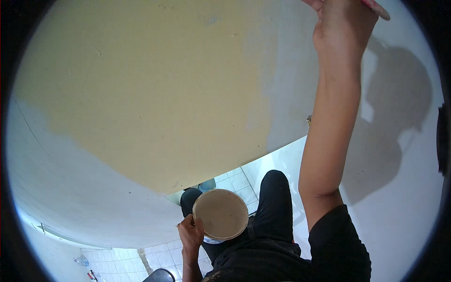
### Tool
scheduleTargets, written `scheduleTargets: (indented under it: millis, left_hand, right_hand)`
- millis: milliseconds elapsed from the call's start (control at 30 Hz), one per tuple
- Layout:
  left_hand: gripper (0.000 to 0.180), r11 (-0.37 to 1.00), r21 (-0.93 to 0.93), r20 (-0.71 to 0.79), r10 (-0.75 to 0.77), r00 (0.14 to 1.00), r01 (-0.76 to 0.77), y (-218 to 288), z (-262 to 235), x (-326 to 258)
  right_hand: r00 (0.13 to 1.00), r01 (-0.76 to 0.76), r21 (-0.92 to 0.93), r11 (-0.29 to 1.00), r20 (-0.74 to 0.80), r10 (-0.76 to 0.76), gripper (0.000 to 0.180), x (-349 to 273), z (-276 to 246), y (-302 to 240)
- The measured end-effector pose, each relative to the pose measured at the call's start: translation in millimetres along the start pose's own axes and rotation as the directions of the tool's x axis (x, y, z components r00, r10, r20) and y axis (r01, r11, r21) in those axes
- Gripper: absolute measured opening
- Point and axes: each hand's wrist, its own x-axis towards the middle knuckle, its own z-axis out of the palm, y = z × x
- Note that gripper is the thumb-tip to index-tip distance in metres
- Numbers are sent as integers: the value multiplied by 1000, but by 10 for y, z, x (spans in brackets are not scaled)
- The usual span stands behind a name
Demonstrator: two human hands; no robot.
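Right hand (340, 23) was up high, fingers clamped on a tool handle (376, 8) against the wall (141, 94); left hand (190, 232) gripped the round pan (221, 214) far below.

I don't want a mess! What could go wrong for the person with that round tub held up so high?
The left hand grips the open tub of tan paste only at its rim, above the tiled floor, so it might tip or slip and spill. The right hand reaches far overhead with a tool, and paste could drip down from there.

Right fingers (315, 3) — tool (376, 8) — edge-cropped
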Motion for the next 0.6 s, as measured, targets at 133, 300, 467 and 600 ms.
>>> scheduleTargets:
  millis: [133,300,467,600]
  left_hand:
    - [31,1000,-17,-6,13,1000,-13,-71,21,-5]
    - [31,1000,-10,8,8,1000,-8,-69,16,-34]
    - [30,999,7,47,-36,998,36,-154,-4,-51]
    - [31,998,58,47,10,999,-13,-96,-38,3]
  right_hand:
    - [995,74,84,994,64,-79,17,-271,-340,504]
    - [972,-230,-115,966,-75,222,17,-1549,-1043,712]
    - [840,-541,-225,811,-102,532,11,-2633,-1706,671]
    - [632,-748,-279,602,-24,774,13,-2851,-2055,449]
